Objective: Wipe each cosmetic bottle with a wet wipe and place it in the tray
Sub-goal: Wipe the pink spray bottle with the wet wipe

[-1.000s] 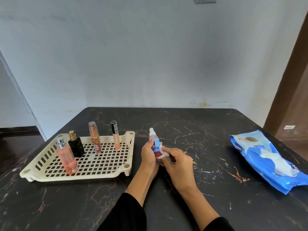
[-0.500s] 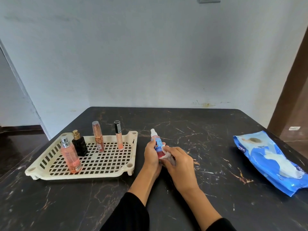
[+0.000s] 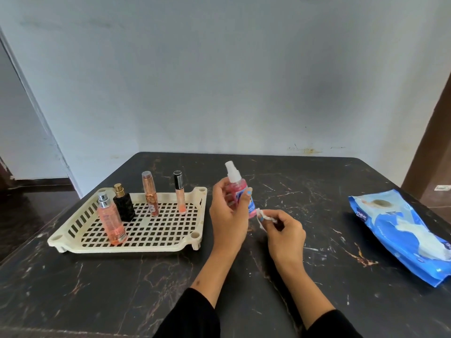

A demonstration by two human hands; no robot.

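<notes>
Head view: the only writing I can make out is "nee" in white on the blue wipes pack (image 3: 400, 230), which lies flat on the table's right side; the label on my spray bottle (image 3: 238, 195) is blue and too small to read. My left hand (image 3: 228, 213) is raised above the black marble-patterned table (image 3: 292, 276), fingers and thumb curled around the bottle, which leans slightly left with its white nozzle up. My right hand (image 3: 284, 234) sits just below and to the right, pinching a crumpled white wet wipe (image 3: 264, 215) that touches the bottle's base. The bottle holds pink liquid. The cream slotted tray (image 3: 192, 236) stands to the left, carrying four upright cosmetics: a pink spray, a black perfume flask, a copper tube and a peach gloss.
</notes>
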